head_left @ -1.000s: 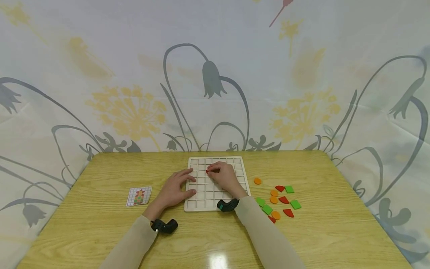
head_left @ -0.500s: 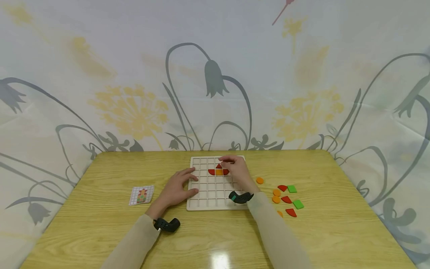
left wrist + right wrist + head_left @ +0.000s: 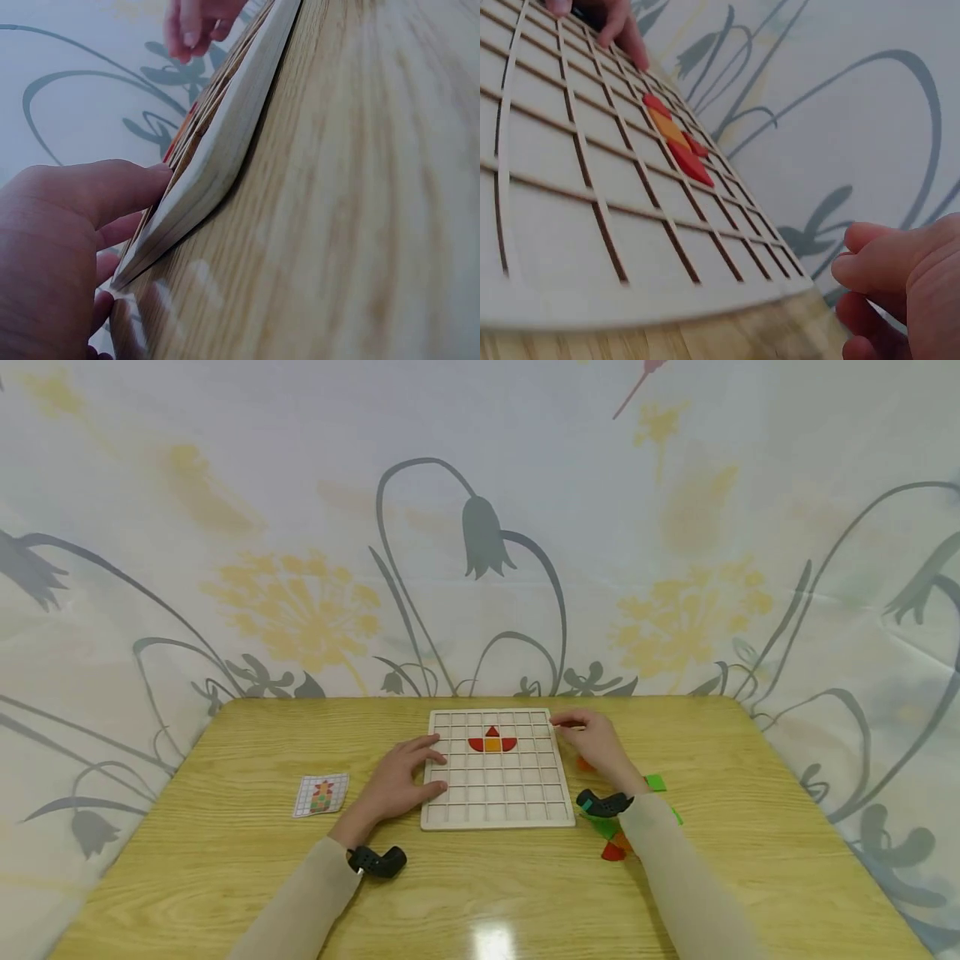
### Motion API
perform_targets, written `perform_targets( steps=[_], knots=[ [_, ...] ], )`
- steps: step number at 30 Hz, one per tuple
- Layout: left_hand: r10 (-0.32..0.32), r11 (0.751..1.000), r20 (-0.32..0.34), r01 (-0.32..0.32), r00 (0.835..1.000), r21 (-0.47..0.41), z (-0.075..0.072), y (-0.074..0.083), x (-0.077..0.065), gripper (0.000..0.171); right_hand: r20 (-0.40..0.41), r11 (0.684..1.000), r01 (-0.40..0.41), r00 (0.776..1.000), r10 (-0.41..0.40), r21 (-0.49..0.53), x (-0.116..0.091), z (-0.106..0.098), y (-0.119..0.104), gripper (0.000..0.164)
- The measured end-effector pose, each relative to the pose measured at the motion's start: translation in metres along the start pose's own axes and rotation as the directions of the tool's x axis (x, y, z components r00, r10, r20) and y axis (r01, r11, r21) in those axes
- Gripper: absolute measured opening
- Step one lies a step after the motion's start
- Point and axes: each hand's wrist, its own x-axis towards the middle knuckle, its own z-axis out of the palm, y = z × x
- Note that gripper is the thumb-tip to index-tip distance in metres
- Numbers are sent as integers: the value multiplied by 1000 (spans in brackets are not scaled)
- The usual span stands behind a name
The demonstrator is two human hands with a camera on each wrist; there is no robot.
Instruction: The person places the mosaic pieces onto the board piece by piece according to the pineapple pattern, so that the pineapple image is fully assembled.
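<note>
A pale wooden grid board [image 3: 525, 793] lies flat on the table. Toward its far side an orange square [image 3: 492, 744] sits in a cell, flanked by two red quarter-round pieces [image 3: 476, 745]. A red triangular piece [image 3: 492, 732] stands just beyond the square. My left hand [image 3: 397, 782] rests at the board's left edge, with fingertips over the rim and relaxed fingers. Off the board's far right edge hovers my right hand [image 3: 596, 745], its fingers loosely bent. No piece shows between its thumb and fingers [image 3: 862, 270] in the right wrist view.
Loose pieces lie right of the board, partly hidden under the right arm: a green square [image 3: 656, 782], an orange disc [image 3: 585, 763], a red quarter-round [image 3: 612, 851]. Left of the board lies a printed pattern card [image 3: 321, 795]. A patterned cloth [image 3: 480, 610] hangs behind the table.
My right hand pinched a red piece over the board, then drew away rightward past its edge. The orange square and red pieces it covered now show. My left hand stays at the board's edge.
</note>
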Motion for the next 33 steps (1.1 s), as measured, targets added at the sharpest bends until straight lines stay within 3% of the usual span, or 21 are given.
perform_targets(
  steps=[8, 12, 16, 21, 25, 30, 33],
  knots=[
    [-2, 1000, -2, 2, 1000, -11, 2, 0, 0, 33, 9, 989, 16, 1000, -15, -145, -21, -54, 34, 23],
    [-3, 1000, -2, 3, 1000, -12, 1, 1, 0, 32, 71, 982, -3, 997, 17, -190, -30, -73, 45, 27],
    [-2, 1000, 6, 2, 1000, -17, 0, 1, 1, 32, 164, 990, -4, 986, 28, -144, -37, -84, 47, 30],
    [-2, 1000, 8, 2, 1000, -14, 0, 1, 1, 33, 274, 991, 11, 961, 27, -133, -37, -83, 43, 39],
    [-4, 1000, 10, 4, 1000, -7, -1, 1, 1, 33, 319, 982, 47, 948, 15, -185, -32, -74, 37, 41],
    [-6, 1000, 11, 6, 1000, -7, 0, 1, 1, 33, 336, 958, 142, 941, -52, -250, -28, -58, 29, 33],
    [-3, 1000, 6, 3, 1000, -13, -1, 1, 1, 33, 316, 952, 141, 947, -50, -271, -26, -53, 27, 27]
  ],
)
